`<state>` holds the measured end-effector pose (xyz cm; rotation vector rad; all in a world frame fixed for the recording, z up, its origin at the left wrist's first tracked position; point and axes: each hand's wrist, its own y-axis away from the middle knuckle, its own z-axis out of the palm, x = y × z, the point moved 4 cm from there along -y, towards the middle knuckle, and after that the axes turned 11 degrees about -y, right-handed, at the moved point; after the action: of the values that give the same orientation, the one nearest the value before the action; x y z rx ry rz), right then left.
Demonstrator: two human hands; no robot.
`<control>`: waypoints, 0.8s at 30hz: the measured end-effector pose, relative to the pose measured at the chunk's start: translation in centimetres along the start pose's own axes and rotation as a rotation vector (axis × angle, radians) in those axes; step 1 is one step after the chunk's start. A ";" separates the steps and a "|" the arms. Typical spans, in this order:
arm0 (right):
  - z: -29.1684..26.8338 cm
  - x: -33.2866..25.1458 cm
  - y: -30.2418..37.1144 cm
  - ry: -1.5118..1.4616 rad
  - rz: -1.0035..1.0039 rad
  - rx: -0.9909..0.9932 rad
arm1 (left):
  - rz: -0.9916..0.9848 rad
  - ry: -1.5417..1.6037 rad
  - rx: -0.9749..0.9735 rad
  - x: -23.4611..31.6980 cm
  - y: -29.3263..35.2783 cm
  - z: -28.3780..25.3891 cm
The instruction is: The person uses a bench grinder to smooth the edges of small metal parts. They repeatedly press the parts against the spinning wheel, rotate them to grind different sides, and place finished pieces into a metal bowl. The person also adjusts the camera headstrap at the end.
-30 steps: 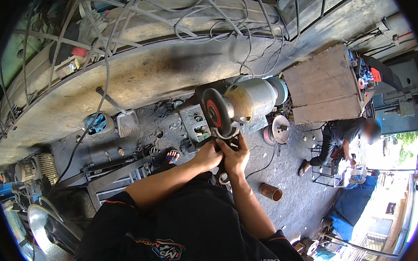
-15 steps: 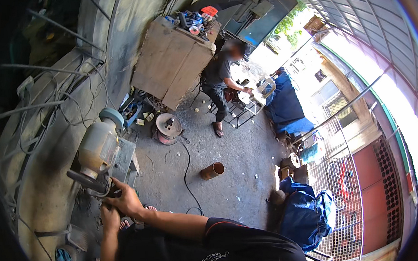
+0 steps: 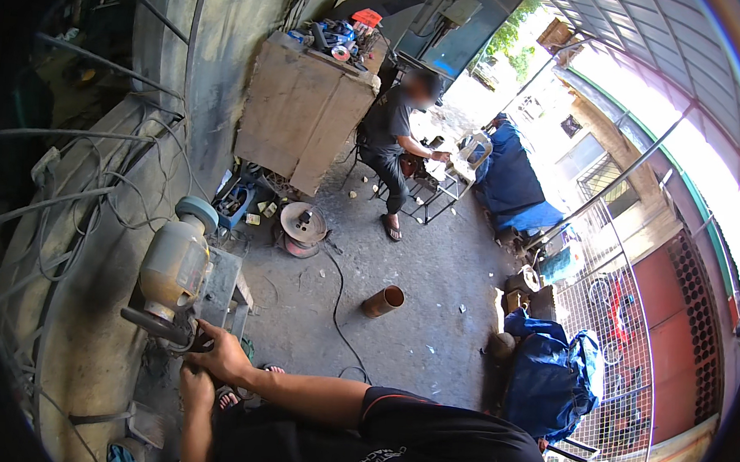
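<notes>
A bench grinder with a yellowish-grey body stands on a metal stand at the left. Its far wheel is bluish grey and its near wheel is dark. My right hand is closed beside the near wheel, thumb and fingers around a small dark piece that I cannot make out. Just below it, my left hand is also closed, its fingers curled against the same spot. What the left one grips is hidden by the hands.
A rusty pipe piece stands on the concrete floor, near a black cable and a cable reel. Another person sits beyond, next to a wooden cabinet. Blue tarp-covered things line the mesh fence at right.
The whole view has shifted slightly. My hands stay together at the grinder's near wheel, with barely any change in their grip.
</notes>
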<state>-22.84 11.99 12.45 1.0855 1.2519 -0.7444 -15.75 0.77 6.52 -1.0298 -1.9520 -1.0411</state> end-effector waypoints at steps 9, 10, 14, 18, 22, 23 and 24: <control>0.1 0.1 0.0 0.033 -0.078 -0.008 | 0.025 0.156 0.015 0.0 0.1 0.6; -0.3 0.4 -0.2 0.021 -0.029 -0.041 | 0.155 0.234 -0.002 0.7 0.2 0.8; 0.4 1.2 -1.2 -0.034 -0.036 -0.073 | 0.005 0.129 0.036 0.3 0.6 0.7; 1.6 2.1 -1.4 -0.016 -0.029 -0.046 | 0.037 0.040 0.073 -0.5 0.1 0.1; 1.1 1.0 -1.4 -0.022 -0.023 -0.112 | 0.107 0.131 0.077 0.4 0.5 0.5; 0.7 0.2 -1.0 -0.150 -0.052 -0.222 | 0.120 0.064 0.121 0.8 1.1 0.5; 0.1 -0.3 -0.6 -0.142 -0.044 -0.255 | 0.124 0.013 0.149 1.3 2.2 0.6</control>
<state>-23.39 11.65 12.61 0.7869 1.2149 -0.6625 -14.56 2.49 8.08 -1.0440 -1.8982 -0.8198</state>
